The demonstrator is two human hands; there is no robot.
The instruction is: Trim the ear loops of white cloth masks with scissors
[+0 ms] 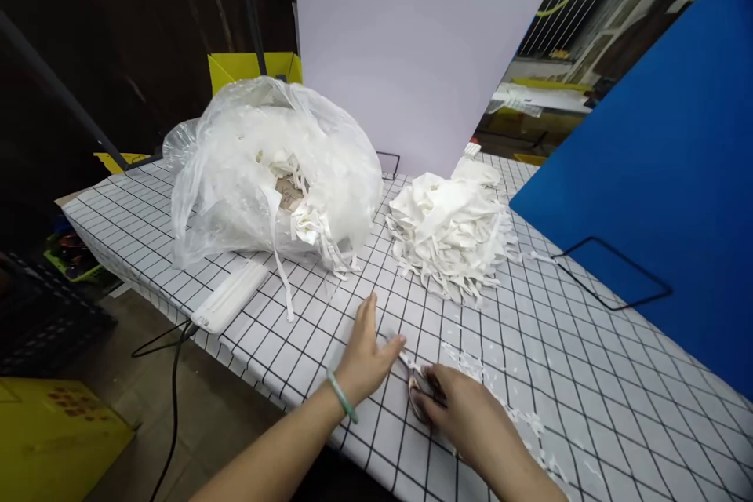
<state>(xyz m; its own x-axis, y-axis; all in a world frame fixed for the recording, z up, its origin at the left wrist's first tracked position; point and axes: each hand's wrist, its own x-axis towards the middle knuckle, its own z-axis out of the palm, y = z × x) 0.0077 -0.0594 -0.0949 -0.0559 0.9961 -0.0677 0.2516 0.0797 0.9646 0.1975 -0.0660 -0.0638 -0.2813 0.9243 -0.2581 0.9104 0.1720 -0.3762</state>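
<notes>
My right hand (471, 416) is closed round the handles of a pair of scissors (415, 392) low over the checked tablecloth, and the blades point up and left. My left hand (368, 357), a green bangle on its wrist, lies just left of the blade tips with fingers stretched out and thumb apart; nothing shows in it. Ahead of both hands sits a heap of white fabric pieces (447, 227) with thin strips at its edges. Beyond my left hand, a clear plastic bag (223, 172) bulges with more white pieces, some strips hanging out of its mouth.
Tiny white scraps (523, 416) lie scattered beside my right hand on the checked tablecloth (594, 376). A white power strip (229, 298) with a black cable rests at the left edge. Blue panel (659, 172) and pale panel (405, 39) stand behind; a yellow box (59, 431) is on the floor.
</notes>
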